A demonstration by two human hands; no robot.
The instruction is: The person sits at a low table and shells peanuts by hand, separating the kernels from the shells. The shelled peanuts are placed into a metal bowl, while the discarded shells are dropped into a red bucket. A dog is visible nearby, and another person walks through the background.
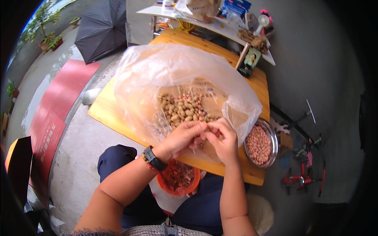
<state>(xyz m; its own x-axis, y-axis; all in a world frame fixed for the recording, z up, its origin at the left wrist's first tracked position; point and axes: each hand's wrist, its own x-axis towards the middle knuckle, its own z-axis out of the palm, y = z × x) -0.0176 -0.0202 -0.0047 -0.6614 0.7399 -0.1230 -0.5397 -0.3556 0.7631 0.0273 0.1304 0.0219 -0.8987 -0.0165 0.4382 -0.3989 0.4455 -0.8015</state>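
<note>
My left hand (186, 136) and my right hand (222, 137) meet fingertip to fingertip over the near side of a large clear plastic bag (177, 63). The fingers are pinched around something small that they mostly hide; I cannot tell what it is. Just beyond them, unshelled peanuts (181, 110) lie heaped in the bag's opening, with pink shelled kernels (189, 96) among and behind them. A metal bowl (276, 144) full of pink peanut kernels (258, 146) stands at the table's right edge. Below my left wrist, an orange basin (177, 193) between my legs holds peanut shells (178, 177).
The wooden table (112, 109) carries the bag and, at the far right, a propped-up phone (250, 60). Behind stands a white side table (218, 25) with bags and a small fan (262, 22). An open black umbrella (102, 29) and red mats (63, 88) lie on the left.
</note>
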